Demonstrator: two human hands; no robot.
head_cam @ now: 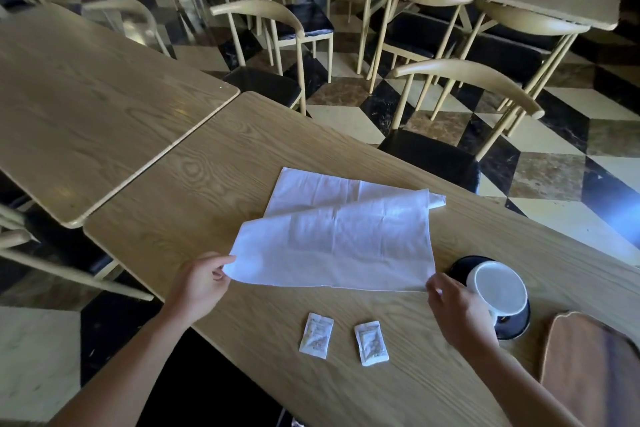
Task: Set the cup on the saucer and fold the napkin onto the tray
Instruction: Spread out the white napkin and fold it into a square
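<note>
Napkin (332, 236), white, creased, half-folded, pinched at corners by left hand (199, 282) and right hand (457, 312).

I see the white, creased napkin (339, 239) mid-frame on the worktop (214, 166), its near half lifted over the far half. At right the white cup (498, 288) sits on the dark saucer (459, 263); the brown tray (588, 374) lies lower right.
</note>
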